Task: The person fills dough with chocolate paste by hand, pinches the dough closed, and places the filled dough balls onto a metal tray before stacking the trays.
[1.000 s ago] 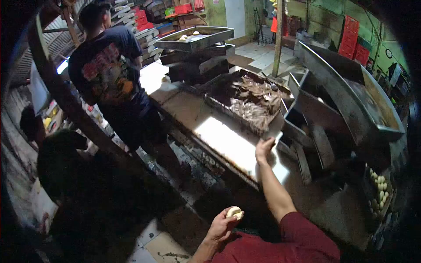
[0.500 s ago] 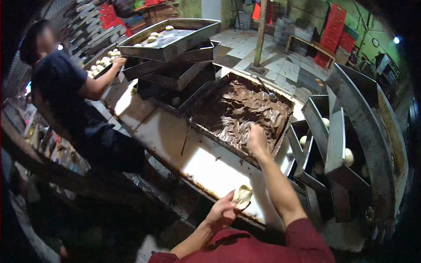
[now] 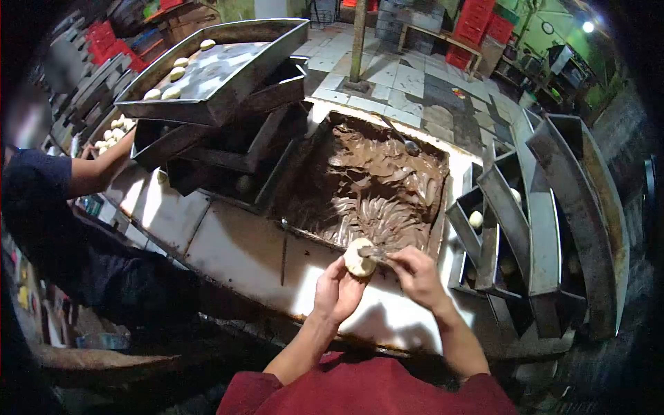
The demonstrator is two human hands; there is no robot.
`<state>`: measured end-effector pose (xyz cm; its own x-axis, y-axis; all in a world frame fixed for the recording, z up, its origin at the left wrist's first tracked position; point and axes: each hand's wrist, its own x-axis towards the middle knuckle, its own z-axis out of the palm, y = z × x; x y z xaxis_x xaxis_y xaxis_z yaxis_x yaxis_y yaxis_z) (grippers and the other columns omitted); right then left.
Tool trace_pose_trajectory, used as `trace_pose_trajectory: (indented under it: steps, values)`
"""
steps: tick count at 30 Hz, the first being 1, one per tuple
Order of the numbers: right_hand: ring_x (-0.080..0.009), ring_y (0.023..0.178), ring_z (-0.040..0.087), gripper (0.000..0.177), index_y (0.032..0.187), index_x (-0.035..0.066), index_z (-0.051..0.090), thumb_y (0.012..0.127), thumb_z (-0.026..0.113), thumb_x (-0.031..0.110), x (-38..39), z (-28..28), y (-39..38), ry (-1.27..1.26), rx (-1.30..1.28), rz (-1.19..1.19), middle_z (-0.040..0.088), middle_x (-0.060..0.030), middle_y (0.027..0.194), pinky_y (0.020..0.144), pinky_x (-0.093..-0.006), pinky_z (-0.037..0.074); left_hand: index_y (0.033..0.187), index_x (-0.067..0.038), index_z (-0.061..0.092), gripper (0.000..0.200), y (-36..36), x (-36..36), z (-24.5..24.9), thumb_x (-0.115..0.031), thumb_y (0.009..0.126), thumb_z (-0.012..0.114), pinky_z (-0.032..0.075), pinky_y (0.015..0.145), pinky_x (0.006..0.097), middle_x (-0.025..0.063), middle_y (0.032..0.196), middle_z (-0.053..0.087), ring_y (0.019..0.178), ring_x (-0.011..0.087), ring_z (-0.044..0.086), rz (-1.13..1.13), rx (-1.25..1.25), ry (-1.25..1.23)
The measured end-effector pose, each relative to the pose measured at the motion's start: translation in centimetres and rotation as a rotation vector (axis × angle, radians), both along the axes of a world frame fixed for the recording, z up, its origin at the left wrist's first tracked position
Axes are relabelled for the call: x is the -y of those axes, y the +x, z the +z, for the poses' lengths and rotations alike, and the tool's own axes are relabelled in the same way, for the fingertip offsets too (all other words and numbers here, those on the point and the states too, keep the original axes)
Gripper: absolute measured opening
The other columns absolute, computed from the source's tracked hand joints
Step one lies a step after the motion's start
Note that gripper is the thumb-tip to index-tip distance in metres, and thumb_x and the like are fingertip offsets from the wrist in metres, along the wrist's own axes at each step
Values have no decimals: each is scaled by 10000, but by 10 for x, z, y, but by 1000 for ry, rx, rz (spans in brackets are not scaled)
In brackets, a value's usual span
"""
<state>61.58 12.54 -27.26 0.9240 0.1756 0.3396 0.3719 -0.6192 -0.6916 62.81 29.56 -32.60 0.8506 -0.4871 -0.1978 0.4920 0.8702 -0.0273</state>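
My left hand (image 3: 337,296) holds a round, pale piece of dough (image 3: 357,261) near the front edge of the tray. The fingers of my right hand (image 3: 420,278) are closed on a small, narrow spatula (image 3: 379,254). Its tip meets the top of the dough, partly hidden by brown paste. Just beyond both hands lies thick chocolate-coloured paste (image 3: 366,176), heaped and ridged in a large square tray (image 3: 438,225). A dark spoon-like tool (image 3: 413,147) rests at the paste's far right corner.
Left of the paste, metal trays (image 3: 214,105) are stacked askew, with dough balls (image 3: 172,93) in the top one. More metal trays (image 3: 545,242) stand at the right. A co-worker's arm (image 3: 104,166) reaches in from the left. A thin rod (image 3: 283,256) lies on the tabletop.
My right hand has come back from the paste with the spatula to the dough. My left hand has raised the dough, moving it forward. The view has shifted rightward.
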Motion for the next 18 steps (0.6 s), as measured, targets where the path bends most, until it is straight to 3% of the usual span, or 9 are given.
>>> trace_pose_trajectory:
  steps: [4, 7, 8, 9, 11, 13, 15, 17, 18]
  values:
    - [-235, 767, 575, 165, 925, 13, 604, 765, 585, -20, 40, -27, -32, 47, 123, -75, 568, -119, 830, 666, -319, 468, 1244, 119, 336, 488, -18, -8, 47, -125, 821, 351, 215, 1069, 464, 247, 1271, 408, 1219, 346, 360, -8, 57, -78]
    - [-238, 709, 565, 229, 1019, 7, 612, 804, 542, -30, 71, -51, -77, -7, 19, -332, 548, -125, 816, 655, -322, 467, 1316, 71, 253, 639, -55, -19, 40, 29, 691, 380, 330, 1008, 474, 237, 1259, 420, 1171, 345, 428, 87, 317, 402]
    - [-239, 717, 560, 258, 1047, 3, 601, 801, 537, -37, 80, -74, -90, -34, 23, -375, 543, -125, 817, 666, -330, 464, 1357, -16, 223, 707, -73, -14, 41, 78, 678, 396, 404, 950, 461, 227, 1259, 420, 1125, 340, 476, 125, 266, 530]
    - [-241, 726, 555, 288, 1076, -1, 591, 797, 532, -45, 88, -98, -100, -60, 27, -413, 538, -126, 817, 676, -338, 461, 1391, -127, 156, 750, -90, -6, 48, 61, 724, 445, 428, 926, 447, 226, 1266, 413, 1112, 331, 488, 92, 289, 555]
    - [-264, 867, 526, 335, 1114, -1, 572, 781, 551, -29, 94, -125, -113, -60, 20, -398, 511, -152, 916, 762, -346, 437, 1398, -199, 109, 783, -121, 17, 38, -16, 760, 525, 445, 909, 427, 225, 1240, 431, 1093, 314, 503, 108, 302, 402]
    - [-266, 886, 509, 319, 1100, -6, 578, 782, 559, -15, 86, -118, -117, -79, 165, -431, 502, -146, 941, 801, -360, 421, 1372, -183, 155, 759, -152, 40, 19, -30, 749, 560, 491, 818, 381, 192, 1071, 508, 928, 276, 561, 89, 186, 273]
    - [-206, 838, 507, 210, 1016, -9, 605, 837, 546, 84, 73, -92, -131, 235, -76, -219, 520, -98, 881, 756, -313, 422, 1355, -150, 177, 729, -182, 61, 6, 0, 737, 534, 501, 771, 351, 180, 1018, 521, 841, 255, 573, 46, 143, 367]
    - [-175, 768, 522, 219, 973, -10, 616, 874, 524, 162, 63, -48, -141, 625, -814, 283, 540, -73, 812, 691, -284, 430, 1308, -45, 199, 666, -210, 78, 3, 49, 711, 480, 507, 744, 346, 172, 968, 517, 762, 244, 587, 12, 127, 590]
    - [-169, 744, 527, 232, 957, -9, 619, 883, 518, 186, 59, -32, -151, 536, -819, 365, 549, -77, 793, 670, -278, 432, 1282, -44, 254, 618, -221, 79, 1, 51, 705, 452, 512, 715, 336, 163, 998, 514, 800, 244, 580, 11, 140, 622]
